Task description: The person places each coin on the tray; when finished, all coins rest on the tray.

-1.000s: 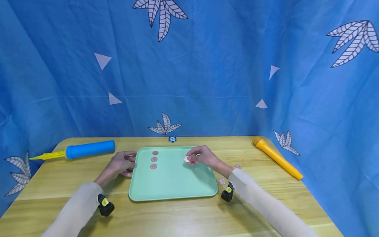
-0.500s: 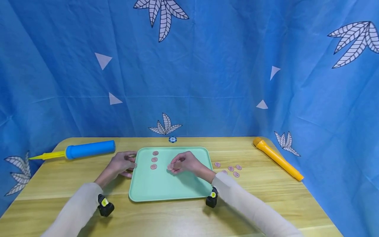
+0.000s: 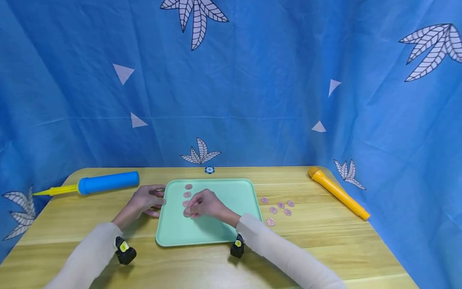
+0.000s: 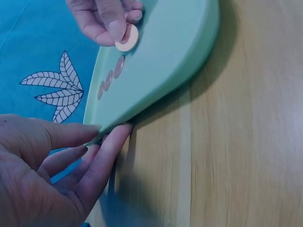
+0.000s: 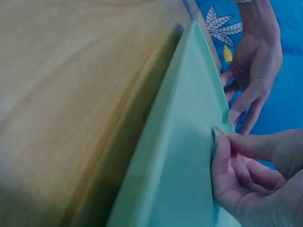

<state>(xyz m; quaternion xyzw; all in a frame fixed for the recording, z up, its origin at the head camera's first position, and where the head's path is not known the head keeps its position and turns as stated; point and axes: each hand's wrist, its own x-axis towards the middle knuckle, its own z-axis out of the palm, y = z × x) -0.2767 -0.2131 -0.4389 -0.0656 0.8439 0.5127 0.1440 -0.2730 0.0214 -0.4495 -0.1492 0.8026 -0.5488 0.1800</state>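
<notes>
A mint-green tray (image 3: 223,226) lies in the middle of the wooden table. Three pink coins (image 3: 187,194) sit in a column near its left side. My right hand (image 3: 189,211) pinches another pink coin (image 4: 127,39) just below that column, low over the tray floor. My left hand (image 3: 161,201) rests with straight fingers against the tray's left rim (image 4: 142,111); its thumb lies on the rim and its fingers (image 4: 111,146) alongside. In the right wrist view my right hand (image 5: 222,142) is over the tray (image 5: 184,156), with the left hand (image 5: 253,71) beyond.
Several pink coins (image 3: 280,205) lie loose on the table right of the tray. A blue and yellow hand pump (image 3: 108,182) lies at the back left, an orange toy microphone (image 3: 337,192) at the right, and a small blue chip (image 3: 209,169) behind the tray. Blue cloth hangs behind.
My right hand has carried the coin from the tray's back right across to the left, down to just below the column of three. The left hand has stayed at the rim.
</notes>
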